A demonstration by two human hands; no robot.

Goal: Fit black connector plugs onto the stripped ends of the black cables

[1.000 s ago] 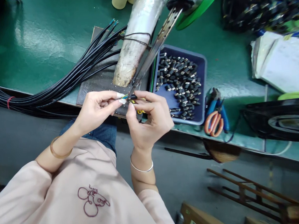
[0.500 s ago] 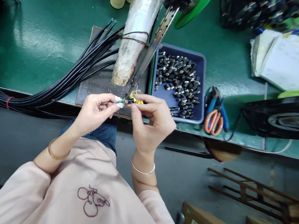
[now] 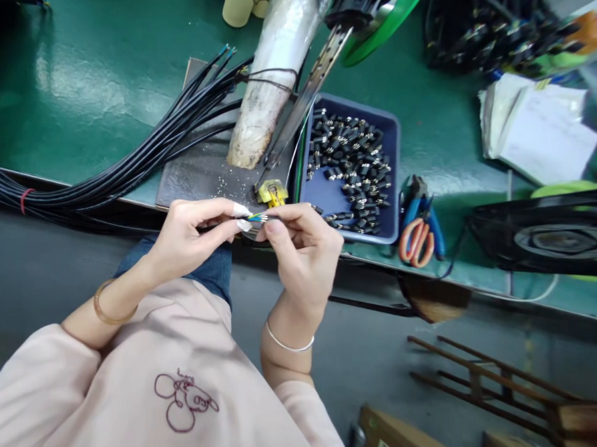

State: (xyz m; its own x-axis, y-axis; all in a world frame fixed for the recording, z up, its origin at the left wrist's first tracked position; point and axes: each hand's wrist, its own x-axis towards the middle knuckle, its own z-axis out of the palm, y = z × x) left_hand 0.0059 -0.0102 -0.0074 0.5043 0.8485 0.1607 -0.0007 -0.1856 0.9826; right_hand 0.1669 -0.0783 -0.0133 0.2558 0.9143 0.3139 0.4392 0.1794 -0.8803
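My left hand (image 3: 193, 232), white wraps on its fingertips, pinches the end of a black cable whose thin coloured wires (image 3: 255, 218) fan out between my two hands. My right hand (image 3: 307, 246) closes thumb and forefinger on a small dark connector (image 3: 272, 219), largely hidden by the fingers. Wire ends and connector meet or nearly meet; I cannot tell if they are joined. Just beyond my fingers is a yellow piece (image 3: 273, 193) at the tip of a soldering iron (image 3: 305, 100), which slants down from above. Solder specks lie on the dark plate (image 3: 196, 179).
A blue tray (image 3: 398, 171) of black connectors stands right of the iron. Orange- and blue-handled pliers (image 3: 419, 237) lie beside it. A bundle of black cables (image 3: 126, 172) spreads left. A wrapped tube (image 3: 266, 85) slopes over the plate. Papers (image 3: 538, 117) lie far right.
Both hands have drawn slightly toward my body, away from the iron's tip. The yellow piece now shows more fully. The coloured wires now lie closer to my right fingertips.
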